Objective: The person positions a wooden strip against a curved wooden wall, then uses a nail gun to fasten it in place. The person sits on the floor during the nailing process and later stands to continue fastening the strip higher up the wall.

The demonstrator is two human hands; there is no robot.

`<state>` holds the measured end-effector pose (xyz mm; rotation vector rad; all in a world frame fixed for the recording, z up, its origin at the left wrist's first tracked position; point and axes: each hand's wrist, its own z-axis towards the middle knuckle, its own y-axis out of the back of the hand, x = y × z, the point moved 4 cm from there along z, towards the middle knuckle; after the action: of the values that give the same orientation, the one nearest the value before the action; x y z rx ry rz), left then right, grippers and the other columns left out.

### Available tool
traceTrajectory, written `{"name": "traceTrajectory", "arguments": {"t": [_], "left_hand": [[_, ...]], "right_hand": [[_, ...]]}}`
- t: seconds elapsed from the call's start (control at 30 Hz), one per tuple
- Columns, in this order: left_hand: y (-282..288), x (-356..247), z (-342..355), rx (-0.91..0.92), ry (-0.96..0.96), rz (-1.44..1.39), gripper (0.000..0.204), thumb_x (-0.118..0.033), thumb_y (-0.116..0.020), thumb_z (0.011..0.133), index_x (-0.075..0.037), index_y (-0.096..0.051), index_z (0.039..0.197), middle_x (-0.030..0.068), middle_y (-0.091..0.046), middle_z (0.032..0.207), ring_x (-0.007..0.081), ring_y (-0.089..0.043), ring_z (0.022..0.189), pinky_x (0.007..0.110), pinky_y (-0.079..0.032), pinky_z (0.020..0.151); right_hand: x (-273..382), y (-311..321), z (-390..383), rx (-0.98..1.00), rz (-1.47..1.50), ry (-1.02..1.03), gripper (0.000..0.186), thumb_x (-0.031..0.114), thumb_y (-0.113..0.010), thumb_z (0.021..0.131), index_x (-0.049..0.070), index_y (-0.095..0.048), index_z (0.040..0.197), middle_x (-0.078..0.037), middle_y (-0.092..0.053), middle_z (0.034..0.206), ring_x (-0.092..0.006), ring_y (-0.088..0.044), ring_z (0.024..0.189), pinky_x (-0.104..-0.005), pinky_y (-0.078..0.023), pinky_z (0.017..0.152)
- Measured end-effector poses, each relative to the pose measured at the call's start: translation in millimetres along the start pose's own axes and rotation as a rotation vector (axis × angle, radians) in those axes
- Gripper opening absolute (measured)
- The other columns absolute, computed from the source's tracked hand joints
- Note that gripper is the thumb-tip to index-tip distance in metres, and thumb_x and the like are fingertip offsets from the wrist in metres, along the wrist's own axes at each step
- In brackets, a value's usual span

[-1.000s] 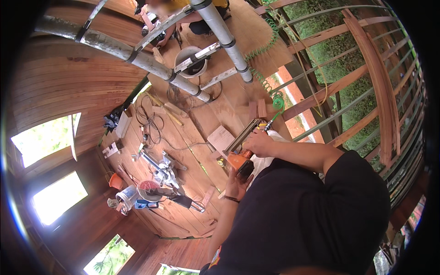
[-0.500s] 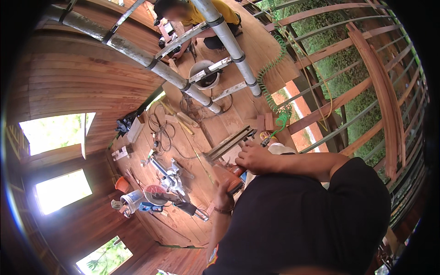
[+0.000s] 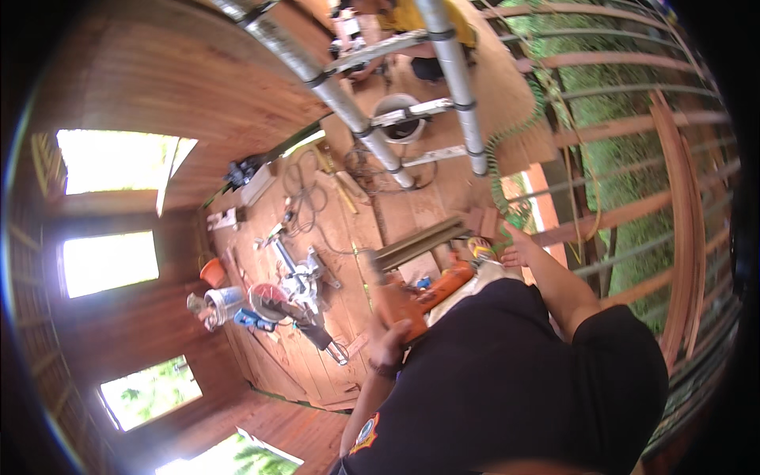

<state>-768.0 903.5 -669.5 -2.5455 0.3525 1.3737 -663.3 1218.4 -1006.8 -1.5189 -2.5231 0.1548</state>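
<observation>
Just below frame centre, the orange nail gun is gripped by the left hand; and right of centre, the right hand is held open, near the green coiled hose.

A timber room, half open to the greenery.
Brown plank walls rise on the left, cut by four windows — glaring white, leaves showing through the lower two. Underfoot, the floor is lighter wood; to the right, an open frame of slats — daylight there too.
</observation>
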Motion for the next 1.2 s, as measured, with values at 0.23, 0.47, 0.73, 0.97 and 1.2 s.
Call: {"name": "traceTrajectory", "arguments": {"t": [0.23,0.47,0.73,0.97,1.2], "left_hand": [[-17.6,0.9,17.9,0.199,0.003,0.171,0.087,-0.036,-0.082,0.071,0.007,-0.047,0.139,0.0162,-0.065,0.121,0.0257,-0.065,0.111,0.039,-0.053,0.097],[-10.6,22.5,27.4,0.123,-0.044,-0.119,0.072,-0.027,-0.069,0.078,0.006,-0.045,0.137,0.0172,-0.062,0.117,0.0285,-0.066,0.104,0.039,-0.056,0.090],[43.9,82.7,24.9,-0.025,0.067,-0.268,0.062,-0.030,-0.061,0.087,0.006,-0.047,0.135,0.0196,-0.064,0.119,0.0294,-0.069,0.098,0.041,-0.059,0.082],[91.9,75.9,-3.8,-0.043,-0.124,-0.347,0.059,-0.025,-0.064,0.084,0.006,-0.049,0.133,0.0172,-0.064,0.114,0.0296,-0.069,0.097,0.041,-0.060,0.080],[145.8,57.3,-83.3,-0.234,-0.239,-0.328,0.085,-0.033,-0.080,0.070,0.006,-0.046,0.138,0.0135,-0.063,0.116,0.0246,-0.067,0.100,0.037,-0.056,0.087]], "right_hand": [[63.6,49.3,69.5,-0.185,0.346,0.495,0.020,0.021,-0.061,0.091,0.004,-0.058,0.081,-0.008,-0.054,0.065,-0.0211,-0.051,0.044,-0.0371,-0.040,0.039],[96.7,65.8,-39.3,-0.291,-0.034,0.723,0.026,0.028,-0.067,0.093,0.005,-0.061,0.082,-0.002,-0.051,0.064,-0.0136,-0.048,0.045,-0.0336,-0.036,0.039],[127.0,27.1,-127.5,-0.131,-0.242,0.830,0.025,0.028,-0.067,0.094,0.003,-0.066,0.091,0.001,-0.049,0.064,-0.0095,-0.048,0.047,-0.0286,-0.039,0.041],[61.8,-24.0,-206.1,-0.156,-0.506,1.070,0.025,0.026,-0.069,0.092,0.002,-0.066,0.085,-0.004,-0.058,0.069,-0.0123,-0.055,0.056,-0.0305,-0.045,0.053],[5.0,-99.5,-222.5,0.118,-1.233,1.132,0.022,0.022,-0.070,0.090,0.000,-0.069,0.094,-0.008,-0.065,0.077,-0.0147,-0.060,0.075,-0.0305,-0.047,0.068]]}}
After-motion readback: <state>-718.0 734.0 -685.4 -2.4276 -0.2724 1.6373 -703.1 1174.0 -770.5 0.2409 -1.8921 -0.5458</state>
